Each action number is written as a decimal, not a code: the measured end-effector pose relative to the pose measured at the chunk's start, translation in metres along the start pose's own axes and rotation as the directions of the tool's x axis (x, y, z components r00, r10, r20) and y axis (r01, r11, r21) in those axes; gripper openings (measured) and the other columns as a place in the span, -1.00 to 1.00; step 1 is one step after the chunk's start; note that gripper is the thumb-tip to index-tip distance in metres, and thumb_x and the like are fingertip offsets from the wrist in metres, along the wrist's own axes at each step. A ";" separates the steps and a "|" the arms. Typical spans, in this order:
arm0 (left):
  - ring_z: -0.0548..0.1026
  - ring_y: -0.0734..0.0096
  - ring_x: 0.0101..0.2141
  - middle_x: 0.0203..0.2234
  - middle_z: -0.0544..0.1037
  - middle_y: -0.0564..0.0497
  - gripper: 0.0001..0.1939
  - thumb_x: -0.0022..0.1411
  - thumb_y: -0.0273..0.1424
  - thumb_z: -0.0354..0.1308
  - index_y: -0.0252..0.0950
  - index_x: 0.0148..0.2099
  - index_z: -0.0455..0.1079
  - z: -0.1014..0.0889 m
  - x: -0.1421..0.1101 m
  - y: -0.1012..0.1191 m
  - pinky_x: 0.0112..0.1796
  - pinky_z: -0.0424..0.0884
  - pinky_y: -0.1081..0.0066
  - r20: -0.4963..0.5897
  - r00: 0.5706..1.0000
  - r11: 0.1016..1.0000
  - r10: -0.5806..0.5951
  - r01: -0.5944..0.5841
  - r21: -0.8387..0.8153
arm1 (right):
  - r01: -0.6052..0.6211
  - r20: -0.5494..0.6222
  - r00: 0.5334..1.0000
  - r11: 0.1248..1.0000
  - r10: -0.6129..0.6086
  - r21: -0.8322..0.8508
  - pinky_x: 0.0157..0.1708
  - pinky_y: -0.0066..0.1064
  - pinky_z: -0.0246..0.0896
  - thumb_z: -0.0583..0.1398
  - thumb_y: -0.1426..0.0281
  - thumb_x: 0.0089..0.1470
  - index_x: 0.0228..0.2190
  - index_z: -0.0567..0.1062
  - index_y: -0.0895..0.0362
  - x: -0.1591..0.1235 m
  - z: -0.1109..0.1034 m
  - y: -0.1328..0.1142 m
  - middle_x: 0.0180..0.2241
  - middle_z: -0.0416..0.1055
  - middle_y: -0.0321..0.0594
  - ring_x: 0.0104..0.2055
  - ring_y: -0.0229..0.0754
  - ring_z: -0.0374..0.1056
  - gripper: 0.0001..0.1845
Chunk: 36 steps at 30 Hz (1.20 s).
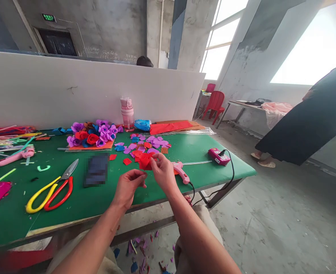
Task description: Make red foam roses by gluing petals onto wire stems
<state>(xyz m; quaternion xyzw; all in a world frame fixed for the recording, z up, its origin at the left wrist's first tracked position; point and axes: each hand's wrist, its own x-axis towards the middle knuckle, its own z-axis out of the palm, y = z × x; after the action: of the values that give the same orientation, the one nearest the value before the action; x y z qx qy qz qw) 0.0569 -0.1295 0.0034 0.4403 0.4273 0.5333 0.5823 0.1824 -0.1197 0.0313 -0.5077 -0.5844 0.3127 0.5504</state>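
Held in front of me above the table is a red paper flower (145, 161), its petals partly hidden by fingers. My right hand (164, 173) pinches it between thumb and fingertips. Just below and left of it, my left hand (129, 186) has its fingers curled and thumb and forefinger drawn together; anything between them is too small to make out. Loose purple petals (156, 141) and red petals (127, 161) lie behind the hands. A pink hot glue gun (182, 173) rests beside my right hand, its cord hanging off the edge.
Scissors (58, 186), a pixelated dark rectangle (96, 170) and another pink glue gun (15, 156) lie leftward on the green table (79, 211). Behind stand paper roses (92, 139) and a pink bottle (127, 114). A power strip (219, 156) sits right; a person (305, 114) stands beyond.
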 end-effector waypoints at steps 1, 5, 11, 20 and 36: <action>0.35 0.57 -0.63 -0.65 0.43 0.12 -0.80 -0.17 -0.33 0.36 -0.33 -0.50 0.45 0.000 0.000 0.000 -0.52 0.31 0.50 0.002 1.000 1.000 0.002 -0.002 0.000 | -0.003 0.000 1.000 1.000 0.003 0.005 -0.66 -0.52 -0.22 0.04 0.26 0.06 -0.44 0.27 0.10 0.000 0.000 0.000 -0.75 0.05 -0.49 -0.69 -0.35 -0.07 -0.83; 0.35 0.57 -0.63 -0.63 0.43 0.11 -0.80 -0.17 -0.34 0.36 -0.33 -0.50 0.45 -0.001 0.000 0.001 -0.52 0.32 0.50 -0.004 1.000 1.000 0.001 -0.001 -0.001 | -0.009 -0.003 1.000 1.000 0.009 0.003 -0.66 -0.52 -0.23 0.04 0.25 0.07 -0.44 0.28 0.10 0.000 0.000 -0.001 -0.74 0.04 -0.50 -0.69 -0.36 -0.07 -0.82; 0.36 0.56 -0.62 -0.62 0.43 0.11 -0.80 -0.17 -0.33 0.36 -0.33 -0.50 0.44 0.000 0.000 0.000 -0.52 0.33 0.49 -0.008 1.000 1.000 0.015 -0.015 0.002 | -0.008 -0.007 1.000 1.000 0.008 0.009 -0.66 -0.51 -0.24 0.03 0.25 0.08 -0.44 0.27 0.10 -0.002 0.001 -0.003 -0.74 0.04 -0.49 -0.69 -0.36 -0.07 -0.81; 0.37 0.56 -0.63 -0.64 0.41 0.12 -0.77 -0.18 -0.30 0.36 -0.33 -0.52 0.42 0.000 -0.001 0.000 -0.53 0.32 0.50 -0.042 0.999 1.000 0.025 -0.026 -0.007 | 0.027 -0.041 0.999 0.999 -0.026 0.025 -0.64 -0.51 -0.23 0.02 0.23 0.10 -0.46 0.24 0.09 -0.004 0.006 0.001 -0.74 0.03 -0.49 -0.68 -0.35 -0.05 -0.79; 0.37 0.55 -0.63 -0.67 0.40 0.13 -0.76 -0.18 -0.29 0.36 -0.33 -0.53 0.42 0.003 -0.002 0.001 -0.51 0.35 0.49 -0.073 0.997 1.000 -0.001 0.003 0.028 | 0.015 -0.032 0.999 0.999 -0.013 0.051 -0.63 -0.50 -0.21 0.02 0.23 0.09 -0.46 0.24 0.09 -0.006 0.006 -0.005 -0.73 0.08 -0.49 -0.67 -0.35 -0.04 -0.79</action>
<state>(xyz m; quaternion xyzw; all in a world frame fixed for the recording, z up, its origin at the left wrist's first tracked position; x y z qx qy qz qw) 0.0593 -0.1316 0.0049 0.4284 0.4561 0.5424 0.5606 0.1746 -0.1256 0.0323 -0.4942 -0.5708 0.3158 0.5747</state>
